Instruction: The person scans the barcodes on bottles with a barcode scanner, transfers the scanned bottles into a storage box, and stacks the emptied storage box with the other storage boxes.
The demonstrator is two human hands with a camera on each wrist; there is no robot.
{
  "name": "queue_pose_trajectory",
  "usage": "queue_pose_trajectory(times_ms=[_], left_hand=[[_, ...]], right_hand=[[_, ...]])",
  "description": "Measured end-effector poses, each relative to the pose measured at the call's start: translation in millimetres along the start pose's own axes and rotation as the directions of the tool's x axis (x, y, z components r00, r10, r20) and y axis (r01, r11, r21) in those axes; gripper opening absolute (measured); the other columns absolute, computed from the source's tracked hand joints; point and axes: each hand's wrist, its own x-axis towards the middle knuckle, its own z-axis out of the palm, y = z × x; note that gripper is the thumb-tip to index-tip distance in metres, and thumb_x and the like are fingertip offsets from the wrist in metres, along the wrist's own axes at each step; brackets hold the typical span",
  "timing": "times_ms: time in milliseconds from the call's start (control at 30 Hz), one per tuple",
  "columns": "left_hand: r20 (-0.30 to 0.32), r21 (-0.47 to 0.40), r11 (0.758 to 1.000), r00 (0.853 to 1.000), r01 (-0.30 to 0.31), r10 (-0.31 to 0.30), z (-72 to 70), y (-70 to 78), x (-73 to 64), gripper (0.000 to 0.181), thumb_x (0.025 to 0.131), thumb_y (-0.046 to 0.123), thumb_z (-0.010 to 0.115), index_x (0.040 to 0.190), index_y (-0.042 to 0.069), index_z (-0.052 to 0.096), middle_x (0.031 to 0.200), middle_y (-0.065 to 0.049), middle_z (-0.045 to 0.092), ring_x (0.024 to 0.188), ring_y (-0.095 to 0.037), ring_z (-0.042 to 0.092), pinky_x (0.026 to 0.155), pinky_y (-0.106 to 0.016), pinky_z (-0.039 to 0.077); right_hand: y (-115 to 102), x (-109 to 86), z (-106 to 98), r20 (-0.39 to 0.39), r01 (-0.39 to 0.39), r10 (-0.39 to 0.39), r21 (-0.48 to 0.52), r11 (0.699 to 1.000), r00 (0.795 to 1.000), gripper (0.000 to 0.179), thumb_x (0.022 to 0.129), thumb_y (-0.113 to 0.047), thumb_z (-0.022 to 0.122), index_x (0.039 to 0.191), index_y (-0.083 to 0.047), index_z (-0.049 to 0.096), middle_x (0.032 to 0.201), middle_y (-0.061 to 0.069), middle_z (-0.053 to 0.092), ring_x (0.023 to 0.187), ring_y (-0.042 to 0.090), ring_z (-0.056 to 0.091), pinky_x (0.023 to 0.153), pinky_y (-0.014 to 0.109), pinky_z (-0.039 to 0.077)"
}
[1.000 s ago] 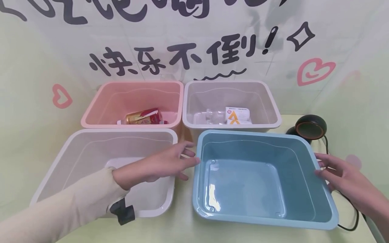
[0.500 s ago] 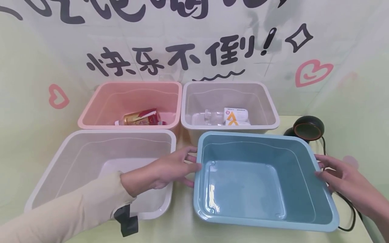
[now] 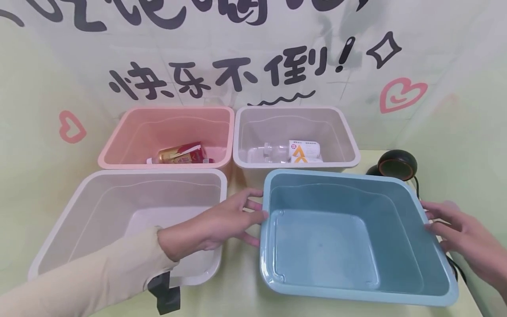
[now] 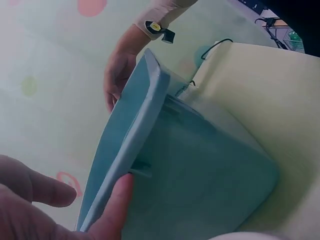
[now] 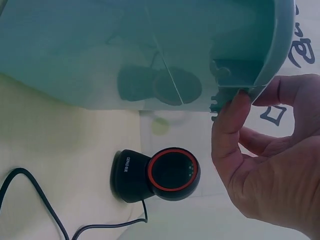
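Note:
A light blue plastic bin (image 3: 325, 246) stands at the front right, its inside bare. At its left rim is my left hand (image 3: 233, 218), with a digit tip on the rim and other fingers beside the outer wall. In the left wrist view, one finger (image 4: 117, 205) presses up under the rim. My right hand (image 3: 467, 237) holds the opposite rim. The right wrist view shows that hand (image 5: 280, 155) pinching the rim's edge at a ribbed lug on the outside.
Left of the blue bin stands a pale grey bin (image 3: 99, 207). Behind are a pink bin (image 3: 166, 114) with a gold-and-red bottle (image 3: 182, 154) and a grey bin (image 3: 293, 113) with a clear, white-labelled bottle (image 3: 303, 149). A black scanner (image 3: 397, 165) with a cable stands behind right.
The blue bin has shifted slightly right, widening the gap to the pale grey bin. My left hand has come against its left rim; the right hand has moved right with it.

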Motion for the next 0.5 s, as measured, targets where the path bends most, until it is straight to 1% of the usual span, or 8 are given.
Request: queue_pose_trajectory(times_ms=[133,200,267,400,500], left_hand=[[-0.003,-0.029,0.999,0.999,-0.036,0.035,-4.4,2.2,-5.7,0.061,0.104,0.007,0.063,0.158,0.006,0.036,0.145,-0.025,0.049,0.102,-0.029,0.075,0.077,-0.046,0.068],[-0.004,-0.053,0.998,0.999,-0.044,0.044,-7.1,2.5,-9.2,0.062,0.103,0.008,0.064,0.158,0.008,0.036,0.147,-0.025,0.048,0.105,-0.029,0.075,0.077,-0.046,0.068],[-0.004,-0.070,0.997,0.999,-0.046,0.046,-10.0,2.8,-13.4,0.064,0.102,0.009,0.066,0.158,0.010,0.036,0.147,-0.024,0.049,0.105,-0.030,0.076,0.078,-0.047,0.068],[0.008,-0.082,0.995,0.998,-0.060,0.061,-15.1,3.8,-21.9,0.065,0.101,0.009,0.067,0.159,0.011,0.036,0.148,-0.024,0.050,0.114,-0.032,0.074,0.080,-0.048,0.068],[0.017,-0.084,0.993,0.997,-0.080,0.081,-18.5,4.3,-27.0,0.065,0.100,0.007,0.066,0.158,0.010,0.037,0.150,-0.024,0.049,0.118,-0.032,0.073,0.081,-0.049,0.068]], right_hand=[[-6.2,-1.2,-2.5,0.017,-0.044,0.044,0.000,0.999,0.999,0.060,0.105,-0.003,0.057,0.128,-0.058,0.056,0.109,-0.029,0.060,0.085,0.001,0.068,0.061,0.029,0.058],[-7.8,-1.8,-3.9,0.034,-0.049,0.049,0.003,0.999,0.998,0.059,0.106,-0.004,0.056,0.129,-0.058,0.055,0.110,-0.028,0.061,0.087,0.002,0.069,0.062,0.029,0.059],[-6.0,-1.0,-7.4,0.055,-0.036,0.035,0.020,0.999,0.998,0.058,0.107,-0.003,0.054,0.134,-0.054,0.055,0.112,-0.026,0.064,0.089,0.004,0.071,0.064,0.031,0.060],[-1.9,0.5,-14.4,0.093,0.022,-0.036,0.146,0.989,0.995,0.059,0.106,0.004,0.049,0.142,-0.042,0.059,0.113,-0.018,0.071,0.090,0.010,0.075,0.065,0.033,0.063],[-5.9,0.1,-17.4,0.089,0.045,-0.062,0.191,0.981,0.994,0.062,0.105,0.008,0.046,0.140,-0.041,0.061,0.111,-0.016,0.072,0.087,0.010,0.076,0.062,0.034,0.063]])
